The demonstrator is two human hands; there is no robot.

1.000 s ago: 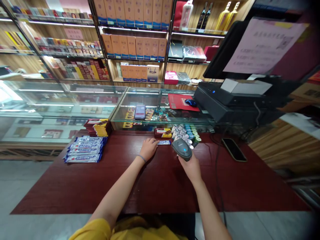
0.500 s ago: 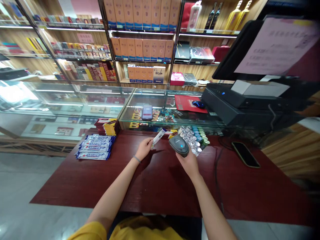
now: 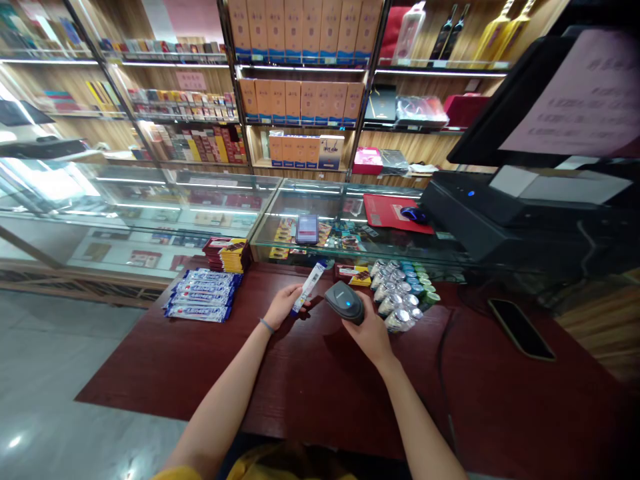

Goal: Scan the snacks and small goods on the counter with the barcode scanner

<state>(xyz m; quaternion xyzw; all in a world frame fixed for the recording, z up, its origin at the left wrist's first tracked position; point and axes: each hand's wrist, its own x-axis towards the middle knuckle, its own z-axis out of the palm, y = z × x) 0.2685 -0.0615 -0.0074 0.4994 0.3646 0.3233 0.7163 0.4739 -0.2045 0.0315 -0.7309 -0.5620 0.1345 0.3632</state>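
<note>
My left hand (image 3: 285,307) grips a slim blue-and-white wrapped snack bar (image 3: 309,288), which tilts up to the right above the dark red counter. Closed round a grey barcode scanner (image 3: 345,302) is my right hand (image 3: 373,333); the scanner's blue light is lit and its head points left towards the bar. Similar blue-and-white bars (image 3: 203,295) lie in a pile left of my left hand. Just right of the scanner stand several silver-topped packs (image 3: 395,293) in rows, with blue and green ones behind. A yellow-and-brown packet (image 3: 353,274) lies beyond the scanner.
Stacked red and yellow packets (image 3: 227,255) sit at the counter's back left. A payment device (image 3: 307,229) and a mouse (image 3: 414,214) on a red mat (image 3: 390,212) rest on the glass case. At right are a phone (image 3: 521,328), a cable (image 3: 441,353) and a monitor (image 3: 515,100).
The view has shifted slightly. The scanner has moved left, closer to the bar. My left hand has tilted the bar more upright, so more of its wrapper shows.
</note>
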